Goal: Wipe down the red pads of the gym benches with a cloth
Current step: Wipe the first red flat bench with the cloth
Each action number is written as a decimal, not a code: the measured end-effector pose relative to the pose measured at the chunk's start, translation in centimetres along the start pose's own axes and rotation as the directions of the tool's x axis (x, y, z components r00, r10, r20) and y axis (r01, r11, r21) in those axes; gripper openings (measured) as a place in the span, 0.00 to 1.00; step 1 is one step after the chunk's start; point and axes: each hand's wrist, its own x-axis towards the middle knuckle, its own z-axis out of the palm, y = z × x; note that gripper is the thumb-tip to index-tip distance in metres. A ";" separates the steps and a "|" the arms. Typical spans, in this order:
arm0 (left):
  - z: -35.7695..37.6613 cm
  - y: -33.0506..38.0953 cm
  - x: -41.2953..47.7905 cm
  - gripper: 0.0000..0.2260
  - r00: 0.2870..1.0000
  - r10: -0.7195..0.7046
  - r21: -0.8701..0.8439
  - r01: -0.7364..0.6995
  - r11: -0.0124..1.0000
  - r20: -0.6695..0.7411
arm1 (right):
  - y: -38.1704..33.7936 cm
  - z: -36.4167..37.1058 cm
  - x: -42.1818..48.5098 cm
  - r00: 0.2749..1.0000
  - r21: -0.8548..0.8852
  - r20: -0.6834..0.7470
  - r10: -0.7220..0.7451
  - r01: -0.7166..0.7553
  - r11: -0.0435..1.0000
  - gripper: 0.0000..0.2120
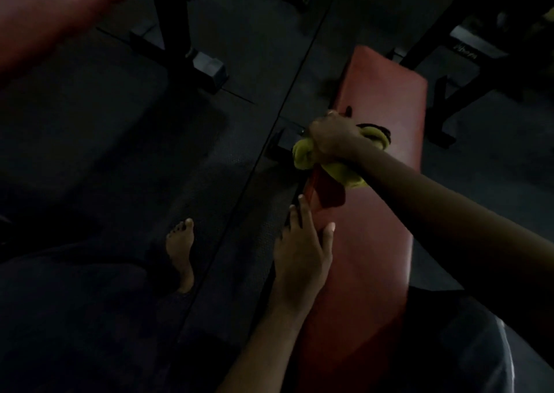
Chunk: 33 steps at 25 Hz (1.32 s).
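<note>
- Nearest the camera, the left hand [302,251] lies flat on the near left edge of the red pad [386,92], fingers straight and slightly spread, holding nothing.
- Left of it, a bare foot [180,254] stands on the dark floor [90,122].
- Farther along the pad, the right hand [332,137] is clenched round a bunched yellow cloth [302,155], pressing it onto the pad's left side.
- Farthest, at upper left, another red pad [45,12] shows, blurred.

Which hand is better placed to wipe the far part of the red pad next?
Right. The right hand grips the yellow cloth on the red pad, with the far part just ahead of it. The left hand rests open on the pad's edge and holds no cloth.
</note>
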 end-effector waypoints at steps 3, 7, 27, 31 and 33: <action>-0.1 -0.9 -1.9 0.36 0.999 -0.034 0.016 0.033 0.999 0.022 | -1.6 0.2 -0.2 0.999 -0.080 0.031 -0.031 0.033 0.996 0.23; 0.3 -1.0 -1.9 0.37 1.000 -0.027 0.019 0.027 0.999 0.005 | -3.7 -0.4 -0.6 0.997 -0.156 0.020 0.072 -0.068 0.985 0.15; 0.1 -2.5 -6.2 0.36 0.990 -0.125 0.023 0.127 0.992 -0.071 | -9.6 1.4 -7.4 0.993 -0.117 0.094 -0.071 0.082 0.990 0.14; -0.1 -2.5 -6.0 0.35 0.989 -0.114 -0.009 0.114 0.993 -0.096 | -8.9 1.2 -7.3 0.990 -0.040 0.129 -0.053 0.058 0.997 0.22; 0.0 -2.3 -5.7 0.36 0.992 -0.119 -0.021 0.118 0.993 -0.047 | -8.7 0.6 -6.7 0.992 -0.050 0.126 -0.021 0.027 0.998 0.21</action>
